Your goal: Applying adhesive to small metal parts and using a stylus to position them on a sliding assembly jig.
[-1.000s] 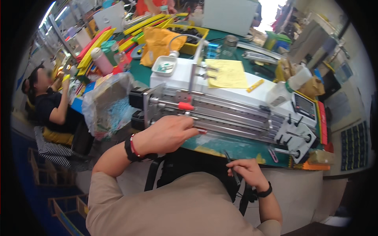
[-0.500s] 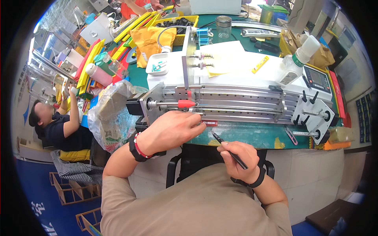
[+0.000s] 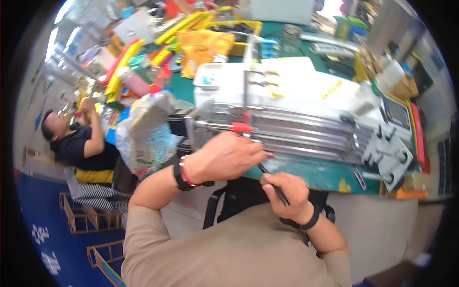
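Observation:
My left hand [image 3: 224, 158] is closed in a pinch just below a red cone tip [image 3: 242, 127] on a metal shaft. Whatever its fingertips hold, if anything, is hidden. Between the thumb and fingers of my right hand [image 3: 290, 195] is a slim black pen-like tool [image 3: 282, 196], slanting up and left. Its upper end comes close to my left fingertips; blur hides whether they touch. The cone belongs to a machine with long silver rails [image 3: 306, 136] lying across the bench, and an upright clear plate [image 3: 246, 81] rises behind it.
A plastic bag [image 3: 138, 138] hangs by the bench's left edge, near a seated person [image 3: 81, 138]. Behind the rails are a white tray of small parts [image 3: 207, 76], an orange-yellow packet [image 3: 203, 45] and a white bottle [image 3: 389, 76]. A pink-handled tool [image 3: 359, 178] lies at the front right.
The view has shifted, so the bench appears further right and slightly lower. My right hand has brought the black tool up toward my left fingers, narrowing the gap. My left hand keeps its pinch.

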`<state>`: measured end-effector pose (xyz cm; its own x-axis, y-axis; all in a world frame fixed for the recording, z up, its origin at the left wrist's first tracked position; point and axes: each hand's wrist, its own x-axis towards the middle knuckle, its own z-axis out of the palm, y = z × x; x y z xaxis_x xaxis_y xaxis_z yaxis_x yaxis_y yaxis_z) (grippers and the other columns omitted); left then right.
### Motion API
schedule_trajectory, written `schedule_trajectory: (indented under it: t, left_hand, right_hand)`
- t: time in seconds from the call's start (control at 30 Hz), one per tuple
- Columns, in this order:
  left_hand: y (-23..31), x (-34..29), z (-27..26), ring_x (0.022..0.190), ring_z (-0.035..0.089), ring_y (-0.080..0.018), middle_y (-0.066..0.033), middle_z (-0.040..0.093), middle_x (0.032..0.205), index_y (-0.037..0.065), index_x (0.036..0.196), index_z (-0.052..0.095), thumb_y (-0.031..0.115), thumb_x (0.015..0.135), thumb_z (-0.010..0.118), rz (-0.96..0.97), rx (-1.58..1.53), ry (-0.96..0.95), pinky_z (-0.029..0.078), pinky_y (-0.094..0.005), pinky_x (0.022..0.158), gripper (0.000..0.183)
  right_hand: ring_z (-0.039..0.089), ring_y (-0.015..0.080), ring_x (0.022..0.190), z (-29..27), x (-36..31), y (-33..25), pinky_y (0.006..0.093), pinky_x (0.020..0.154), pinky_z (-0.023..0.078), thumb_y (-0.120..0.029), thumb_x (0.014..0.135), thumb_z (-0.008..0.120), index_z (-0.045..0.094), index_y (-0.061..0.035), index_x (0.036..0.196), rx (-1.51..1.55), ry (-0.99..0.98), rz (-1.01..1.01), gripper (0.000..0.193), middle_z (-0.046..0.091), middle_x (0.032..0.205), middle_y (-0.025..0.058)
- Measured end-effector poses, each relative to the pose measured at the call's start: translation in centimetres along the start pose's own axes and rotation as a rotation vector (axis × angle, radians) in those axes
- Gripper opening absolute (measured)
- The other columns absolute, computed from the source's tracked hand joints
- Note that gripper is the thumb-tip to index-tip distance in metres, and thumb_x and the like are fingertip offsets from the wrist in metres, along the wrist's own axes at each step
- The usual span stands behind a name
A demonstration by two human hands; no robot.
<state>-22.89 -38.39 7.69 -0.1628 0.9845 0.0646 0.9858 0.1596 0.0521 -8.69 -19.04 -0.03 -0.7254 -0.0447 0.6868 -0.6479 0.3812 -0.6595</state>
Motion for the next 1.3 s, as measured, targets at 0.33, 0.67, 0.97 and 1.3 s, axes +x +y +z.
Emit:
schedule_trajectory:
  t: [0.33, 0.67, 0.97, 1.3]
  left_hand:
    - [0.7, -0.4, 2.0, 0.079, 0.073, -0.0273, -0.0069, 0.065, 0.085, 0.007, 0.093, 0.066, 0.023, 0.094, 0.065, 0.022, 0.051, 0.171, 0.056, -0.0409, 0.065, 0.016]
    - [1.2, -0.5, 3.6, 0.08, 0.073, -0.0292, -0.0069, 0.066, 0.087, 0.007, 0.092, 0.065, 0.023, 0.094, 0.063, 0.036, 0.018, 0.328, 0.057, -0.0434, 0.068, 0.016]
    - [0.7, 0.4, 3.4, 0.085, 0.074, -0.0322, -0.0109, 0.068, 0.091, 0.006, 0.097, 0.067, 0.02, 0.093, 0.065, 0.084, 0.009, 0.313, 0.058, -0.0442, 0.07, 0.016]
    - [0.4, -0.6, 2.4, 0.088, 0.071, -0.027, -0.0068, 0.063, 0.092, 0.008, 0.103, 0.065, 0.015, 0.086, 0.069, 0.053, -0.014, 0.193, 0.058, -0.041, 0.074, 0.019]
  right_hand:
    - [0.08, 0.025, 0.084, 0.7, -3.4, 0.9, 0.0372, 0.079, 0.063, -0.004, 0.109, 0.063, 0.069, 0.0069, 0.116, 0.093, 0.098, 0.271, 0.014, 0.08, 0.093, 0.0189]
    - [0.076, 0.0232, 0.092, 0.2, -2.7, 0.5, 0.0357, 0.088, 0.06, -0.006, 0.114, 0.056, 0.066, 0.0061, 0.122, 0.205, 0.129, 0.402, 0.018, 0.077, 0.093, 0.0174]
    - [0.075, 0.0208, 0.082, 0.2, -3.2, 1.1, 0.0353, 0.083, 0.06, -0.01, 0.115, 0.057, 0.066, 0.0053, 0.12, 0.109, 0.159, 0.262, 0.018, 0.079, 0.093, 0.0176]
    - [0.08, 0.0237, 0.095, 1.1, -3.7, 1.6, 0.036, 0.092, 0.062, -0.001, 0.11, 0.062, 0.068, 0.006, 0.122, 0.215, 0.139, 0.29, 0.015, 0.081, 0.102, 0.0189]
